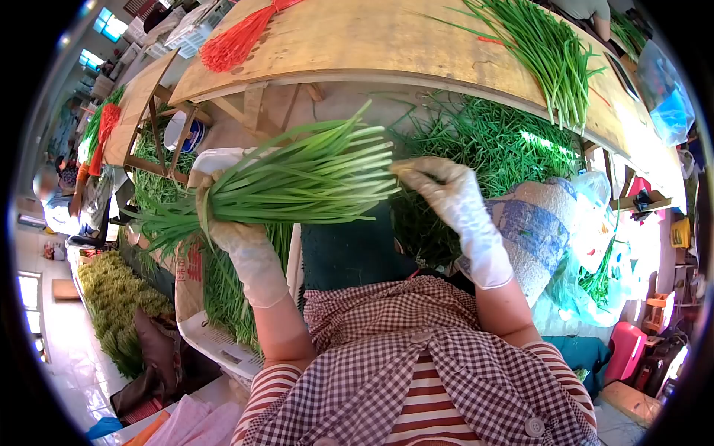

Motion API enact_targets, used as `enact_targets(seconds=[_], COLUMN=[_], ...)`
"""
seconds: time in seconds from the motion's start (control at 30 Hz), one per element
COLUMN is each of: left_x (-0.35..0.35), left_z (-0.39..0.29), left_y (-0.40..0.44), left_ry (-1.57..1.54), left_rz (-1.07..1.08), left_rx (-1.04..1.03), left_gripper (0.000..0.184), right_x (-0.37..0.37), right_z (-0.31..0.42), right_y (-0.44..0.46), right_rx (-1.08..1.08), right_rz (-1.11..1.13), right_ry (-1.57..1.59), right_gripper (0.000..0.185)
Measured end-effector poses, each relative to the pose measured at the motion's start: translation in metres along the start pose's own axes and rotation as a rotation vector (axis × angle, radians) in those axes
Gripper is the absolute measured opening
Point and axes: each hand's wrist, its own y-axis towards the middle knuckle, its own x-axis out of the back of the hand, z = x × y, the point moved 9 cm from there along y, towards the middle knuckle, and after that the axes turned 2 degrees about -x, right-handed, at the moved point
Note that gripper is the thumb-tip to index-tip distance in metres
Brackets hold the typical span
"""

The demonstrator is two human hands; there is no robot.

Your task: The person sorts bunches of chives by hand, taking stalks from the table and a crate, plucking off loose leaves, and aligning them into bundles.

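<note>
A thick bunch of garlic chives (312, 178) lies sideways in front of me, green leaf tips to the left and pale stem ends to the right. My left hand (244, 253), in a whitish glove, is wrapped round its leafy part from below. At the pale ends, my right hand (450, 195), gloved too, has thumb and fingers pinched together. Its fingertips are right by the stem ends; what they grip is too small to make out. Below the bunch, a white crate (223, 343) holds more chives (227, 305).
A wooden table (357, 44) spans the front, bearing red ties (242, 41) and a chive bunch (550, 67). Loose greens (491, 141) are heaped beneath it. To my right are a blue-white sack (532, 230) and plastic bags (595, 275). A white bucket (183, 132) stands left.
</note>
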Motion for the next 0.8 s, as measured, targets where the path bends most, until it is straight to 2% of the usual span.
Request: enact_targets(seconds=[0.07,0.1,0.2,0.3,0.43,0.47,0.57,0.63,0.7,0.73,0.8], left_x=[-0.013,-0.013,-0.01,-0.016,-0.011,-0.007,-0.007,-0.006,-0.003,-0.005,0.01], left_z=[0.009,0.011,0.015,0.025,0.03,0.03,0.032,0.03,0.022,0.014,-0.011], left_y=[-0.002,-0.003,-0.009,-0.012,-0.013,-0.012,-0.011,-0.011,-0.009,-0.009,0.002], left_ry=[0.062,0.083,0.131,0.094,0.085,0.083,0.08,0.088,0.103,0.105,0.219], left_rz=[0.102,0.048,-0.092,-0.016,-0.054,-0.041,-0.037,-0.066,-0.11,-0.096,-0.072], left_rx=[-0.002,-0.021,-0.052,0.018,0.009,0.013,0.028,0.016,-0.022,-0.039,-0.099], left_gripper=[0.016,0.016,0.017,0.016,0.013,0.013,0.012,0.011,0.011,0.012,0.014], right_x=[-0.012,-0.019,-0.04,-0.051,-0.06,-0.061,-0.059,-0.059,-0.046,-0.023,0.035], right_z=[0.004,-0.003,-0.032,-0.052,-0.04,-0.038,-0.045,-0.048,-0.047,-0.045,-0.05], right_y=[0.002,0.007,0.019,0.017,0.008,0.002,0.002,-0.004,-0.001,0.008,0.013], right_rx=[0.015,0.008,0.035,-0.153,-0.25,-0.323,-0.327,-0.409,-0.331,-0.179,-0.179], right_rz=[0.001,0.029,0.025,0.036,0.117,0.175,0.165,0.194,0.254,0.169,0.013], right_ry=[-0.171,-0.199,-0.017,0.273,0.364,0.221,0.209,0.645,0.895,0.666,0.408], right_gripper=[0.03,0.033,0.041,0.049,0.055,0.042,0.039,0.035,0.034,0.028,0.015])
